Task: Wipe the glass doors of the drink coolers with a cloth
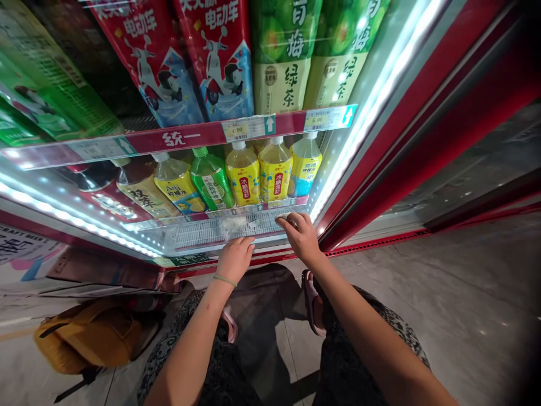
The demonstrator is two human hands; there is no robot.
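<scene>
My left hand (pixel 235 256) rests at the front edge of the cooler's bottom wire rack (pixel 196 235), its fingers stretched forward and their tips partly hidden. Just beyond them lies a crumpled piece of clear plastic (pixel 233 226). At the right end of the same rack, my right hand (pixel 301 234) has its fingers curled, thumb toward forefinger. What lies between those fingertips, if anything, is too small to make out. Above the hands stands a row of drinks, among them a yellow-labelled bottle (pixel 276 170), a green bottle (pixel 211 181) and a yellow-and-blue bottle (pixel 306 163).
Large red cartons (pixel 226 62) and green tea bottles (pixel 287 62) fill the upper shelf, behind a red price strip (pixel 181 138). A red door frame (pixel 406 146) borders the right side. On the tiled floor at left sits a mustard-yellow backpack (pixel 91 335).
</scene>
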